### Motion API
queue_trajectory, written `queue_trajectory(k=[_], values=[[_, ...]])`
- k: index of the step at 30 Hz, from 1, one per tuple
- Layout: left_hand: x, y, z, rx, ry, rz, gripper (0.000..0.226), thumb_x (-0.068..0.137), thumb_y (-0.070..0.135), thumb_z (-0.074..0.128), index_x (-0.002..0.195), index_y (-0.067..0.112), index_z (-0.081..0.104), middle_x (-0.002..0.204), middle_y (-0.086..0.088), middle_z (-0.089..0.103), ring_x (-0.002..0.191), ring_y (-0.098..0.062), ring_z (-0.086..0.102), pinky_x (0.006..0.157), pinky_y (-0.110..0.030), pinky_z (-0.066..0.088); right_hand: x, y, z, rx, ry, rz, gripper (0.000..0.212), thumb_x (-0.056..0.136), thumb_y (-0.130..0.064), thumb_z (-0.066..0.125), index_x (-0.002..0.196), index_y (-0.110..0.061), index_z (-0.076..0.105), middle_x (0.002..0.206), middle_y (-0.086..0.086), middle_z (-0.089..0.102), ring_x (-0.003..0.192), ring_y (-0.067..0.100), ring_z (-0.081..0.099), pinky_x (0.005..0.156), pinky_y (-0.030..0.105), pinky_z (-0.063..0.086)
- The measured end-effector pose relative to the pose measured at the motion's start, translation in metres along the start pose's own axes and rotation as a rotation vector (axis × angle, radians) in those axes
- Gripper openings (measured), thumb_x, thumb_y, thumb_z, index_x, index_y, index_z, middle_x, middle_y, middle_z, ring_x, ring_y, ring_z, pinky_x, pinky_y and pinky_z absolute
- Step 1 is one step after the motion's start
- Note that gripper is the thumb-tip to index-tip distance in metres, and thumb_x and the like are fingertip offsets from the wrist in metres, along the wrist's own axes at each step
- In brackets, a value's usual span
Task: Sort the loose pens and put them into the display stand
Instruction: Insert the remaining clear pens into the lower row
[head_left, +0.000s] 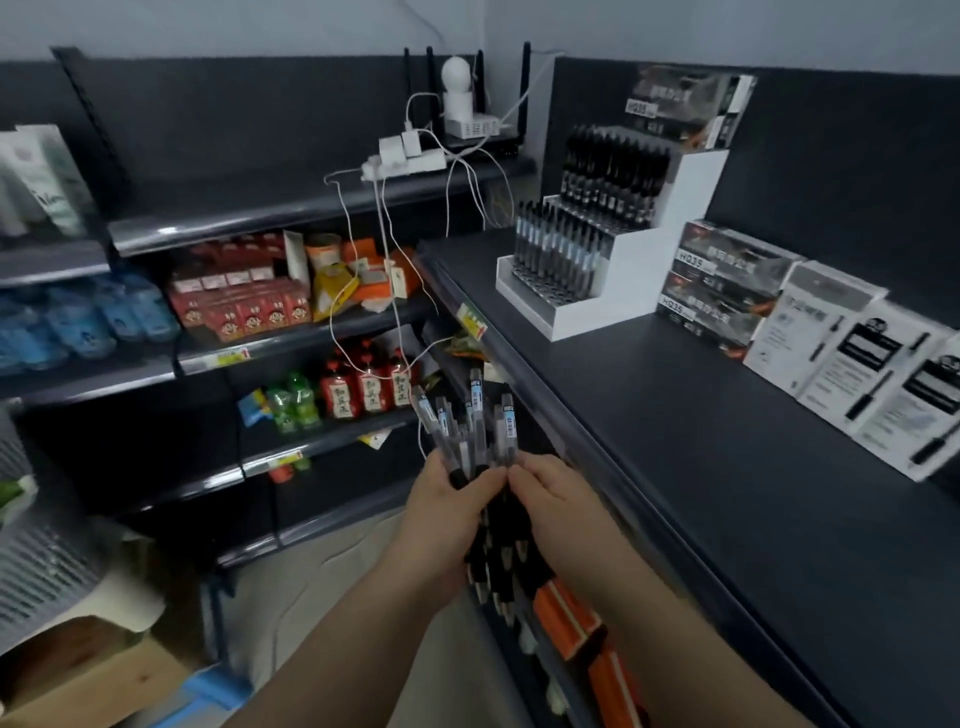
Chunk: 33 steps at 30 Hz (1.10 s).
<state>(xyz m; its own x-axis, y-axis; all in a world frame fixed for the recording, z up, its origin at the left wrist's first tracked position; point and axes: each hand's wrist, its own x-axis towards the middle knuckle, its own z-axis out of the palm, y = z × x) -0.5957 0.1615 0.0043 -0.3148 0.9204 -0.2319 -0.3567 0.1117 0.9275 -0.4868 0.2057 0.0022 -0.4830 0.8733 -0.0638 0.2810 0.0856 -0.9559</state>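
Observation:
A bundle of several clear-barrelled pens (475, 426) with black grips is held between both hands, caps fanning upward and tips pointing down. My left hand (441, 525) wraps the bundle from the left; my right hand (553, 512) closes on it from the right. The hands are in front of the dark shelf's front edge, below and left of the white stepped display stand (618, 275). Its lower tier holds a row of clear pens (553, 244), its upper tier a row of black pens (610, 176).
The stand sits on a dark shelf top (675, 415) with boxed pen packs (727, 280) and white carded packs (872, 374) at right. Left shelves carry drinks, red boxes and blue slippers. A power strip (402, 163) trails white cables down. Orange boxes (571, 618) lie below.

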Motion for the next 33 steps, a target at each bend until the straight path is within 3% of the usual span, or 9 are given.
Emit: queue_trajectory(k=[4, 10, 12, 14, 19, 22, 26, 30, 33], values=[[0.060, 0.030, -0.015, 0.038, 0.046, 0.057, 0.027, 0.088, 0.007, 0.061, 0.112, 0.021, 0.059, 0.102, -0.005, 0.073, 0.098, -0.022, 0.069, 0.091, -0.045, 0.052, 0.074, -0.019, -0.002, 0.160, -0.099, 0.003, 0.024, 0.096, -0.016, 0.048, 0.106, -0.019, 0.070, 0.097, -0.002, 0.073, 0.092, 0.011, 0.069, 0.085, 0.031, 0.055], [0.135, 0.063, -0.043, 0.032, 0.007, 0.080, 0.028, 0.089, 0.006, 0.060, 0.109, 0.025, 0.060, 0.097, -0.003, 0.074, 0.091, -0.020, 0.071, 0.082, -0.041, 0.055, 0.159, -0.032, 0.011, 0.204, 0.008, 0.063, 0.013, 0.090, -0.014, 0.060, 0.096, -0.016, 0.071, 0.085, -0.003, 0.074, 0.083, 0.013, 0.069, 0.073, 0.026, 0.053], [0.165, 0.072, -0.051, 0.028, -0.022, 0.080, 0.028, 0.088, 0.005, 0.060, 0.110, 0.023, 0.059, 0.098, -0.004, 0.074, 0.092, -0.022, 0.070, 0.082, -0.042, 0.055, 0.187, -0.035, 0.013, 0.240, 0.069, 0.074, 0.013, 0.090, -0.013, 0.059, 0.098, -0.013, 0.069, 0.085, 0.001, 0.073, 0.081, 0.015, 0.068, 0.074, 0.028, 0.054], [0.197, 0.077, -0.058, 0.023, -0.063, 0.055, 0.029, 0.087, 0.005, 0.061, 0.112, 0.020, 0.059, 0.097, -0.009, 0.073, 0.088, -0.025, 0.070, 0.080, -0.044, 0.056, 0.213, -0.036, 0.015, 0.347, 0.128, 0.070, 0.013, 0.092, -0.008, 0.056, 0.091, -0.009, 0.069, 0.080, 0.007, 0.072, 0.072, 0.016, 0.067, 0.065, 0.026, 0.053], [0.274, 0.102, -0.075, 0.031, -0.183, -0.046, 0.020, 0.088, 0.005, 0.061, 0.102, 0.019, 0.057, 0.078, -0.007, 0.069, 0.067, -0.018, 0.065, 0.062, -0.031, 0.054, 0.265, -0.044, 0.010, 0.343, 0.472, 0.116, 0.012, 0.092, -0.012, 0.057, 0.094, -0.013, 0.069, 0.070, 0.003, 0.065, 0.057, 0.011, 0.052, 0.057, 0.023, 0.043], [0.321, 0.118, -0.080, 0.052, -0.263, -0.098, 0.017, 0.089, 0.008, 0.061, 0.100, 0.019, 0.056, 0.084, -0.009, 0.067, 0.070, -0.019, 0.063, 0.057, -0.029, 0.052, 0.287, -0.049, -0.001, 0.189, 0.733, 0.122, 0.007, 0.088, -0.015, 0.063, 0.094, -0.018, 0.066, 0.077, 0.000, 0.070, 0.064, 0.012, 0.058, 0.063, 0.024, 0.049], [0.357, 0.126, -0.075, 0.091, -0.371, -0.129, 0.015, 0.090, 0.008, 0.060, 0.103, 0.014, 0.055, 0.082, -0.008, 0.064, 0.069, -0.018, 0.062, 0.061, -0.029, 0.049, 0.295, -0.049, -0.011, 0.010, 0.959, 0.144, 0.012, 0.087, -0.020, 0.065, 0.098, -0.020, 0.064, 0.084, -0.003, 0.070, 0.079, 0.016, 0.067, 0.073, 0.031, 0.056], [0.379, 0.128, -0.058, 0.096, -0.416, -0.158, 0.014, 0.090, 0.009, 0.059, 0.103, 0.013, 0.056, 0.085, -0.007, 0.067, 0.075, -0.019, 0.066, 0.069, -0.034, 0.053, 0.301, -0.051, -0.029, -0.102, 1.118, 0.137, 0.004, 0.087, -0.020, 0.064, 0.091, -0.021, 0.063, 0.079, -0.009, 0.066, 0.073, 0.009, 0.062, 0.060, 0.013, 0.044], [0.387, 0.129, -0.041, 0.096, -0.445, -0.136, 0.013, 0.090, 0.009, 0.059, 0.101, 0.015, 0.056, 0.087, -0.006, 0.067, 0.075, -0.019, 0.066, 0.068, -0.032, 0.051, 0.305, -0.049, -0.040, -0.174, 1.165, 0.106, 0.003, 0.088, -0.021, 0.063, 0.090, -0.021, 0.061, 0.077, -0.012, 0.063, 0.068, 0.001, 0.058, 0.054, 0.006, 0.042]])
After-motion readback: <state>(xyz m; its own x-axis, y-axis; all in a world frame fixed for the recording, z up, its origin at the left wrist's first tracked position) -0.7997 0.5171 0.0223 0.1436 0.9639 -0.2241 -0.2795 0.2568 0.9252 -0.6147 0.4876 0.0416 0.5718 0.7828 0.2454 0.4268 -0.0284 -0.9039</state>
